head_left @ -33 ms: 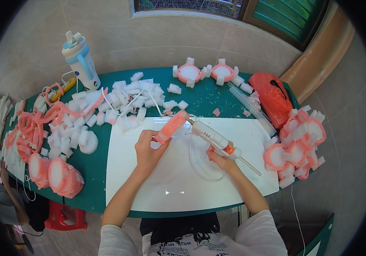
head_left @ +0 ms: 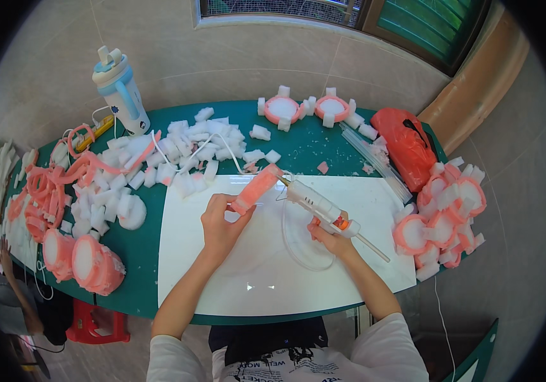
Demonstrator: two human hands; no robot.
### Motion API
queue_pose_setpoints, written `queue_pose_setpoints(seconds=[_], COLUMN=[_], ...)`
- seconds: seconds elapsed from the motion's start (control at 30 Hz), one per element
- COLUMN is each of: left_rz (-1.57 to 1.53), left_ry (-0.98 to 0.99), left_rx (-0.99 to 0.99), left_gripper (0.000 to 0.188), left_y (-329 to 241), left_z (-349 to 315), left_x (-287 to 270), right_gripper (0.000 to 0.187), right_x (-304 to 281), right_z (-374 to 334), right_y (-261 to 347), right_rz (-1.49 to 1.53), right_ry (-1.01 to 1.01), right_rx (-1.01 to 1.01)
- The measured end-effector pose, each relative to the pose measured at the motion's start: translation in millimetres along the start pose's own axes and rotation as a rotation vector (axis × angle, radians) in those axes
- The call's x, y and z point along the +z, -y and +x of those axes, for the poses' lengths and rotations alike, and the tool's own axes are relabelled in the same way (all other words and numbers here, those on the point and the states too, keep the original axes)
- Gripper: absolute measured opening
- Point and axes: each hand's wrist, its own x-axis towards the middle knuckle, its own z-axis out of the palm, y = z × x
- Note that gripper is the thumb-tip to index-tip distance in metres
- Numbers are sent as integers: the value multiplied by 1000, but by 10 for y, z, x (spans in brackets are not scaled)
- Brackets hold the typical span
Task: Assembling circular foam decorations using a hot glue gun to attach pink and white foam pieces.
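Note:
Held edge-on in my left hand is a pink foam piece, tilted up to the right, with the fingers closed around its lower end. My right hand grips the handle of a white hot glue gun. Its metal nozzle meets or nearly meets the upper end of the foam piece; contact cannot be made out. A clear glue stick juts from the gun's back. Both hands are above a glossy white board on the green table.
White foam cubes and pink foam strips lie at left, near stacked pink-edged discs. A bottle stands behind. At right are clear glue sticks, a red bag and piled pink-and-white foam pieces. Another person's arm shows far left.

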Motion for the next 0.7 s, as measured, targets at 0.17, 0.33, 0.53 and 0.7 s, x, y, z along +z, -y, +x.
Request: queue_pose_setpoints(seconds=[0.17,0.33,0.53,0.7], left_rz=[16,-27,-115,58], left_ry=[-16,-39,-71,-26], left_rx=[-16,-82,-160,17], left_gripper=[27,26,27,28], left_y=[1,4,45,131], left_z=[14,35,60,22], left_x=[-1,-34,8,-26], right_gripper=[6,14,23,39], right_x=[-29,-63,-351,-606], right_z=[14,85,280,331], right_y=[-45,-81,-73,-102], right_rz=[-106,-340,-681,-1204], right_ry=[-8,-13,-454,-428], right_rx=[-47,-226,-355,-210])
